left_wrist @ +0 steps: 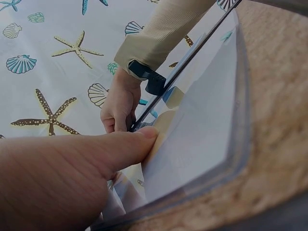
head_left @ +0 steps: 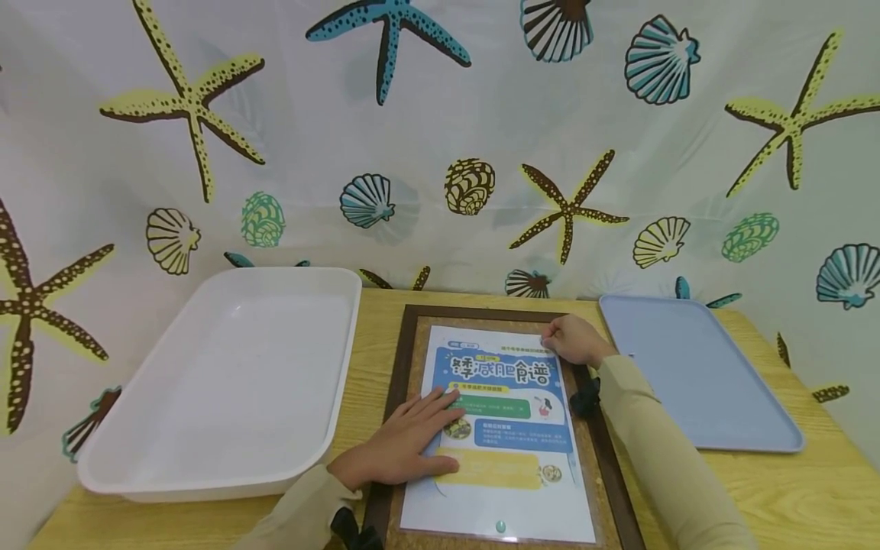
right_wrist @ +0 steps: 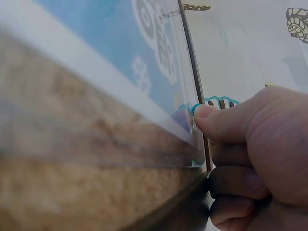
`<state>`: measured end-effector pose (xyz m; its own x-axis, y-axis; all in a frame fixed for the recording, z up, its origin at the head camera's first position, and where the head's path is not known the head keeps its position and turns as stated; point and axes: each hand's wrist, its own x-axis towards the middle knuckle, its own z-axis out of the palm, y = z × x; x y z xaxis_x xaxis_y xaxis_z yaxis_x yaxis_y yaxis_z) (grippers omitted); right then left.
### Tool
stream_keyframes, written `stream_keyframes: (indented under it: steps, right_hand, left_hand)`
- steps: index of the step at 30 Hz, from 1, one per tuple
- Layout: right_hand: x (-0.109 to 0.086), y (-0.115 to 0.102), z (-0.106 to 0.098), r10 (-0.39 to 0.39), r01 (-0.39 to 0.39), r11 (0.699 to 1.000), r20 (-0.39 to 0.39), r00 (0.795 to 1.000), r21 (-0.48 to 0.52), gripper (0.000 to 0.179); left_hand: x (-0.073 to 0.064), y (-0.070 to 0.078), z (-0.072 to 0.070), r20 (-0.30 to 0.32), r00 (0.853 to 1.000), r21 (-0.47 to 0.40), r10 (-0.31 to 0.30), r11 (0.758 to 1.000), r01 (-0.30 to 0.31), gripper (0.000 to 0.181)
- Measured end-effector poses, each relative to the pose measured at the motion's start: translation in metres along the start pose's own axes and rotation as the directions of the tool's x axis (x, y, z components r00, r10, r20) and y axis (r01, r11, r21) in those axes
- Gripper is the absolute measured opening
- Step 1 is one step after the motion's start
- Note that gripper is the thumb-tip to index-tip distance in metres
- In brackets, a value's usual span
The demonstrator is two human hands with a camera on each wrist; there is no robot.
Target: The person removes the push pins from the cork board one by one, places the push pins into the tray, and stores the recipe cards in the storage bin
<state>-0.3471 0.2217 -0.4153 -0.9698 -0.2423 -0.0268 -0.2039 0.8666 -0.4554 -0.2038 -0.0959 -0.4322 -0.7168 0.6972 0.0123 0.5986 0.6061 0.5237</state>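
Observation:
A laminated poster [head_left: 507, 428] with blue, green and yellow blocks lies on a cork board [head_left: 605, 489] with a dark brown frame. My left hand [head_left: 417, 439] rests flat on the poster's left side, fingers spread. At the poster's top right corner, my right hand [head_left: 576, 340] has its fingers curled and pinches a small teal pushpin [right_wrist: 194, 109], largely hidden by the thumb in the right wrist view. Another teal pushpin [head_left: 500, 526] sits at the middle of the poster's bottom edge. The left thumb [left_wrist: 127, 149] lies along the poster in the left wrist view.
A deep white tray [head_left: 227, 382] stands left of the board on the wooden table [head_left: 371, 359]. On the right lies a shallow blue tray [head_left: 701, 374]. Behind the table hangs a white cloth [head_left: 440, 252] printed with starfish and shells.

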Motion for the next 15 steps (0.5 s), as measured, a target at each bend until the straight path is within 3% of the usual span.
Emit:
stream_keyframes:
  steps: [15]
  right_hand:
    - [-0.0030,-0.0018,-0.0015,-0.045,0.045,0.999,-0.001,0.999,-0.021,0.012]
  left_hand:
    - [-0.0007,0.0008,-0.0008,0.003,1.000,0.000,0.006,1.000,-0.006,0.069]
